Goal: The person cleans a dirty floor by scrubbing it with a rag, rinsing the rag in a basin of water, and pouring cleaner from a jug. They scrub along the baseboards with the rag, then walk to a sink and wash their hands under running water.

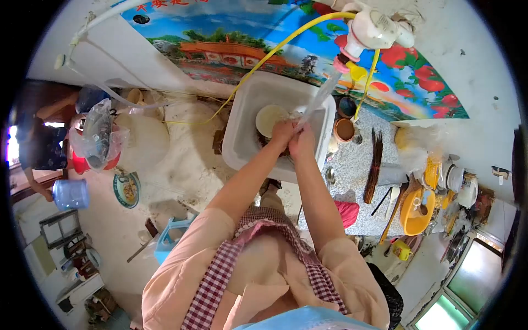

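My left hand (pixel 282 133) and my right hand (pixel 302 141) meet inside a white sink basin (pixel 234 132), fingers curled in and pressed together. Whatever they hold, if anything, is hidden. A clear streak (pixel 324 94), either running water or a transparent hose, comes down from the white tap (pixel 367 33) onto them. Left of my hands, a round whitish bowl (pixel 268 119) sits in the basin. Dark reddish bits show beneath the bowl and my hands, too small to name.
A speckled counter (pixel 352 176) on the right holds a brown cup (pixel 344 130), a twig bundle (pixel 375 165) and an orange basin (pixel 418 212). A yellow hose (pixel 264 59) loops behind the sink. At left, another person (pixel 44 137) grips a blue water jug (pixel 71 194). A light-blue stool (pixel 169 239) stands nearby.
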The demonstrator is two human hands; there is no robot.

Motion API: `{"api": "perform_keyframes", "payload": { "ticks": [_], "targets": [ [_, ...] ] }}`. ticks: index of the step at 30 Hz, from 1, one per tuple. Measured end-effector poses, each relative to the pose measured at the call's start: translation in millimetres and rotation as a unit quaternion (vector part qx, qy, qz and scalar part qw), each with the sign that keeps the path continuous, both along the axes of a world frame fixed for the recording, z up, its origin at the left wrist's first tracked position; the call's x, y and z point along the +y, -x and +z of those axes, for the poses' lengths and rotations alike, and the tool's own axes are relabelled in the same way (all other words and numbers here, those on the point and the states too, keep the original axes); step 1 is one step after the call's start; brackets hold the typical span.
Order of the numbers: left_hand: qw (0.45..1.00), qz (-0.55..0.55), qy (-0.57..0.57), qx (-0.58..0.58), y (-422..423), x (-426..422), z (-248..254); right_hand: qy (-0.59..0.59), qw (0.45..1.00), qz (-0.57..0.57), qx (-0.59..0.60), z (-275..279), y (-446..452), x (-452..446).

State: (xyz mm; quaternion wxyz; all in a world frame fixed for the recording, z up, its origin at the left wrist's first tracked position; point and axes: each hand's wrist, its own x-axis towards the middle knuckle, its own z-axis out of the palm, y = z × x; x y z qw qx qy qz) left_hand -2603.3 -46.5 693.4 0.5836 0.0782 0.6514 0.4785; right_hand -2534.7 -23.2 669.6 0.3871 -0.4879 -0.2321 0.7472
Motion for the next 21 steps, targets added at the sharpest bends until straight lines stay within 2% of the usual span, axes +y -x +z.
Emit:
{"api": "perform_keyframes", "payload": {
  "ticks": [1, 2, 3, 4, 5, 7, 8, 10, 11, 12, 13, 14, 17, 19, 20, 21],
  "targets": [
    [0.978, -0.14, 0.049, 0.147, 3.5, -2.7, 5.1, 0.039, 0.991, -0.076, 0.103, 8.9, -6.1, -7.2],
    [0.913, -0.269, 0.099, 0.291, 7.1, -5.2, 10.5, -0.085, 0.995, 0.03, -0.036, 18.7, -17.0, -20.4],
    [0.884, -0.307, 0.116, 0.333, 6.5, -6.6, 9.5, -0.205, 0.954, 0.134, -0.172, 51.5, -21.6, -36.3],
    [0.889, -0.306, 0.109, 0.323, 4.5, -5.9, 4.6, -0.317, 0.87, 0.23, -0.301, 72.6, -21.8, -46.1],
    [0.901, -0.294, 0.102, 0.302, 3.1, -5.5, 0.3, -0.421, 0.814, 0.233, -0.326, 78.9, -19.1, -52.2],
    [0.981, -0.153, 0.037, 0.111, -3.9, -2.4, -13.8, -0.605, 0.669, 0.229, -0.366, 86.5, -14.9, -59.8],
    [0.997, -0.079, 0.006, -0.002, -7.6, -2.3, -20.2, -0.601, 0.68, 0.206, -0.367, 82.9, -15.9, -54.2],
    [0.981, 0.005, -0.056, -0.187, -2.8, -2.2, -27.9, -0.598, 0.696, 0.157, -0.365, 75.3, -10.0, -30.7],
    [0.955, 0.031, -0.095, -0.28, 2.4, -2.4, -29.4, -0.44, 0.852, 0.114, -0.26, 77.4, -5.4, -23.0],
    [0.916, 0.063, -0.135, -0.373, 6.4, -6.1, -23.1, -0.251, 0.956, 0.068, -0.137, 85.3, -0.2, -21.6],
    [0.865, 0.09, -0.164, -0.465, 10.4, -9.8, -17.4, -0.046, 0.999, 0.021, -0.006, 90.6, 3.2, -20.6],
    [0.803, 0.117, -0.197, -0.55, 13.1, -12.2, -11.5, -0.035, 0.997, 0.065, -0.009, 94.0, 4.7, -16.4],
    [0.872, 0.246, -0.136, -0.402, 4.5, -15.8, 49.3, 0.0, 0.98, 0.196, -0.024, 105.8, -6.6, 0.0],
    [0.81, 0.057, -0.279, -0.513, 14.7, -16.5, 8.1, 0.018, 0.958, 0.285, -0.036, 117.4, -14.1, 11.7],
    [0.758, -0.04, -0.344, -0.553, 19.5, -17.0, -5.7, -0.139, 0.924, 0.325, -0.149, 130.7, -18.3, 11.4],
    [0.818, -0.01, -0.287, -0.499, 19.0, -17.7, 15.6, -0.29, 0.853, 0.35, -0.255, 153.8, -23.4, 6.9]
  ]
}}
